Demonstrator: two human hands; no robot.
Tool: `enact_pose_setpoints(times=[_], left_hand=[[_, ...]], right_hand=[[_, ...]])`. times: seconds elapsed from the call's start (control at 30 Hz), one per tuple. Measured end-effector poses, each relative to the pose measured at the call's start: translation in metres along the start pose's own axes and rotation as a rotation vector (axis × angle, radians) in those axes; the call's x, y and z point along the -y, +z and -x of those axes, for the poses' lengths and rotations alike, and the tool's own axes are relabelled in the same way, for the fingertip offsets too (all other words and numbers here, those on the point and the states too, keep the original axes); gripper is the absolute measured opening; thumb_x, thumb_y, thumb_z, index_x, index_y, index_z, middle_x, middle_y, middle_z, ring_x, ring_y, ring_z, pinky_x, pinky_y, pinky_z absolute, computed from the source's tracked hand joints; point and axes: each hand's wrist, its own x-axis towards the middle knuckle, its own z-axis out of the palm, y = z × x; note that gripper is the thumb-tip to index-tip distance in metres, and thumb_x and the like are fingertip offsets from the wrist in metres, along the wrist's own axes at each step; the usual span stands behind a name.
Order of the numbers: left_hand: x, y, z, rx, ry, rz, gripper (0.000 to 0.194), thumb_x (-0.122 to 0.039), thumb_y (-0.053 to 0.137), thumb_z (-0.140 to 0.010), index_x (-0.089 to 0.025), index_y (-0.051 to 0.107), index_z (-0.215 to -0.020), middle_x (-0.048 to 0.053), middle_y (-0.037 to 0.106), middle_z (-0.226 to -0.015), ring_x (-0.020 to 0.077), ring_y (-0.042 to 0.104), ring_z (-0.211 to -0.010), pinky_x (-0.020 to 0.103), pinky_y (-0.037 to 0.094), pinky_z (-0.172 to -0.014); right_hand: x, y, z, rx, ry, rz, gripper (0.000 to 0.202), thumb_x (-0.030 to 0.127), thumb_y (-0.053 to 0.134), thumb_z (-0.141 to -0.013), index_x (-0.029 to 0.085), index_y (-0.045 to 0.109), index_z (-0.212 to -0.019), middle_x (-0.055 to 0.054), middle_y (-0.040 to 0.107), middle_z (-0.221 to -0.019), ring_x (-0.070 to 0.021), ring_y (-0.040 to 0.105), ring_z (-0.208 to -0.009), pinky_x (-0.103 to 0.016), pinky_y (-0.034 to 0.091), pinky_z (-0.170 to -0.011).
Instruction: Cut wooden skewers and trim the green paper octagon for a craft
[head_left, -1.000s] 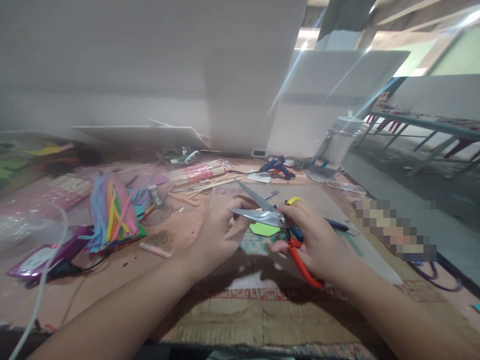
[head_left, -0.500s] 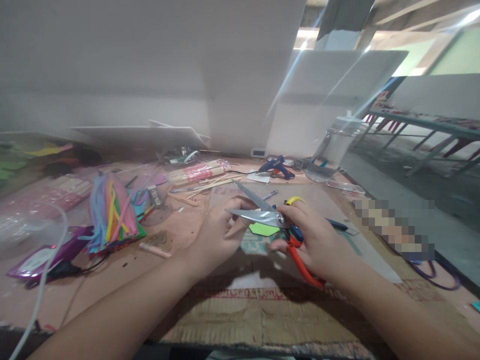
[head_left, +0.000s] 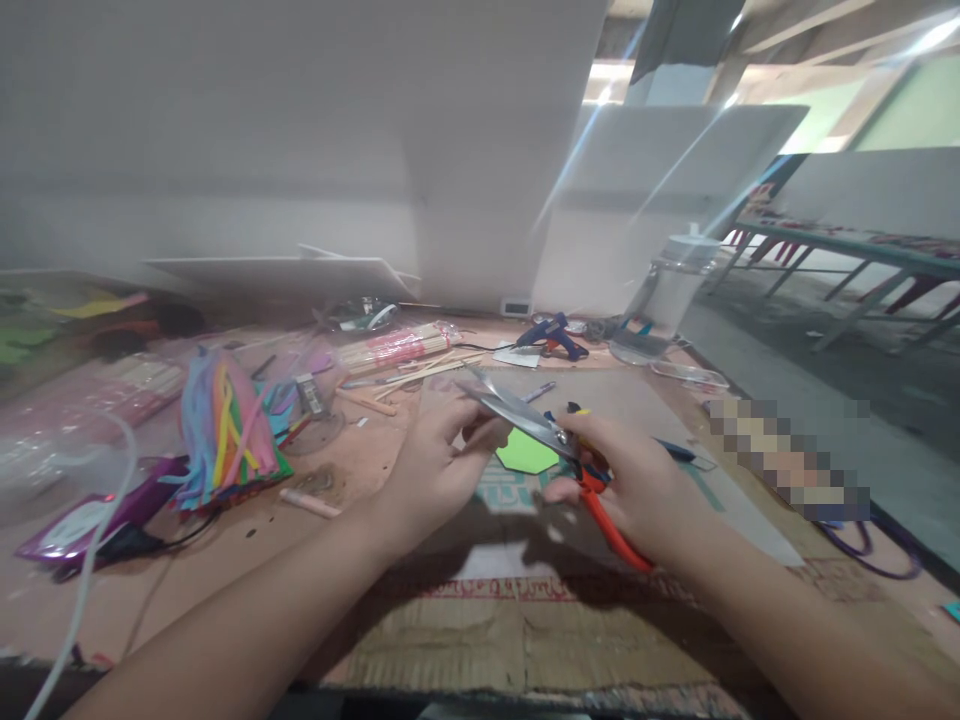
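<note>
My right hand (head_left: 630, 475) is wrapped round the red handle of a pair of scissors (head_left: 525, 415), whose blades point left and are nearly together. Just left of the blades is my left hand (head_left: 442, 465), its fingers curled and pinched beside the blade tips; whatever they hold is too small or hidden to make out. Under the blades, a bright green paper piece (head_left: 527, 453) with angled edges lies on the sheet-covered cardboard (head_left: 450, 635).
Colourful pipe cleaners (head_left: 225, 430) and a purple packet (head_left: 97, 520) lie left. Behind are bundled sticks (head_left: 397, 345), a blue glue gun (head_left: 555, 336) and a clear container (head_left: 660, 300). A cutter (head_left: 675, 450) lies right of my right hand.
The scissor blades have come together from a wide opening. More of the green paper shows beneath them. My left hand has shifted only slightly.
</note>
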Motion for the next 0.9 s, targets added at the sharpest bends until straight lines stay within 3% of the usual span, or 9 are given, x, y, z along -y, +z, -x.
enact_pose_setpoints(times=[0.17,0.37,0.57,0.77,0.9], left_hand=[[-0.0012,-0.0022,-0.0003,-0.002,0.011,0.0,0.013,-0.023,0.057,-0.093,-0.021,0.069,-0.093,0.006,0.074,-0.092,0.0224,0.069,-0.093,0.035,0.056,-0.079],[-0.0057,-0.0017,-0.0004,0.031,0.035,0.002,0.014,-0.021,0.055,-0.094,-0.02,0.064,-0.084,0.005,0.074,-0.092,0.0192,0.069,-0.089,0.032,0.055,-0.079],[-0.004,-0.0013,0.001,0.042,0.047,-0.012,0.014,-0.022,0.053,-0.096,-0.02,0.065,-0.088,0.006,0.074,-0.099,0.0197,0.068,-0.095,0.032,0.052,-0.079],[-0.0009,-0.0029,0.0013,0.037,0.103,-0.065,0.014,-0.014,0.053,-0.092,-0.02,0.064,-0.087,0.005,0.075,-0.095,0.0179,0.068,-0.089,0.03,0.051,-0.076],[-0.0022,-0.0033,0.0011,0.037,0.098,-0.054,0.013,-0.017,0.053,-0.093,-0.019,0.064,-0.085,0.006,0.075,-0.093,0.018,0.068,-0.087,0.03,0.052,-0.076]], right_hand=[[-0.0006,0.0007,-0.0032,-0.069,-0.07,0.038,0.052,0.065,0.062,-0.088,0.019,0.057,-0.111,-0.008,0.059,-0.093,-0.023,0.057,-0.082,-0.035,0.047,-0.069],[-0.0019,0.0022,-0.0029,-0.044,-0.061,0.047,0.049,0.062,0.063,-0.089,0.019,0.055,-0.111,-0.006,0.056,-0.091,-0.0211,0.056,-0.078,-0.033,0.046,-0.067],[0.0004,0.0011,-0.0037,-0.033,-0.068,0.034,0.048,0.062,0.061,-0.089,0.02,0.054,-0.111,-0.006,0.054,-0.091,-0.0211,0.055,-0.08,-0.033,0.046,-0.068],[0.0017,-0.0006,-0.004,-0.016,-0.041,0.025,0.049,0.063,0.063,-0.088,0.021,0.055,-0.112,-0.007,0.057,-0.094,-0.022,0.055,-0.08,-0.034,0.047,-0.067],[0.0006,0.0003,-0.0038,-0.025,-0.058,0.039,0.048,0.064,0.057,-0.091,0.02,0.057,-0.11,-0.007,0.057,-0.09,-0.0216,0.055,-0.078,-0.034,0.046,-0.067]])
